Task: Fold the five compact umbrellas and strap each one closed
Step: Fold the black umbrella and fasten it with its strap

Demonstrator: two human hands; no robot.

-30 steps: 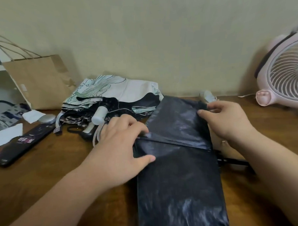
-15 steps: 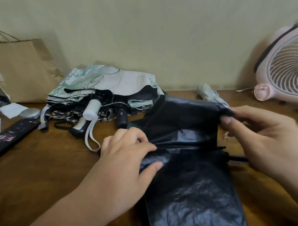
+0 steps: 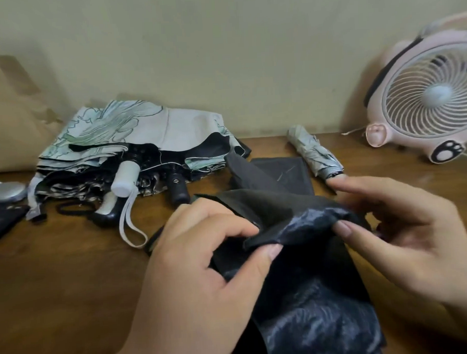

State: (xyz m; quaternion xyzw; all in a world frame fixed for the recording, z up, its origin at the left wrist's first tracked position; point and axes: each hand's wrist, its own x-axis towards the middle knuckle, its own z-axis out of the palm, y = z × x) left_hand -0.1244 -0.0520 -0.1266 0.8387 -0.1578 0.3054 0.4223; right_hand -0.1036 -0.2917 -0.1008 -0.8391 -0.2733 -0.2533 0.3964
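Both hands: left hand (image 3: 204, 258) and right hand (image 3: 406, 236) each pinch, thumb against forefinger, the far edge of the glossy black fabric umbrella canopy (image 3: 313, 307).
Change: a second ago it lay pressed flat; now that edge is lifted and bunched.
Place: left of the round pink plastic desk fan (image 3: 427, 96), nearer the person.
Meaning: pleats are probably being gathered; strapping looks not yet begun.

Dim, warm indoor light, yellowish cast on wall (image 3: 248, 55) & table (image 3: 58, 291). Src out of view, soft and diffuse. Soft-edged shadows on wall beside fan (image 3: 427, 98) & paper bag (image 3: 7, 114), darker under umbrella pile (image 3: 134, 143). Dull grey sheen on black umbrella (image 3: 309, 221) cloth. Slight blur on right hand (image 3: 411, 236) and left hand (image 3: 204, 279), both v. close to lens. Wide-angle stretch at edges, esp. fan. Fine detail smeared in dark areas.
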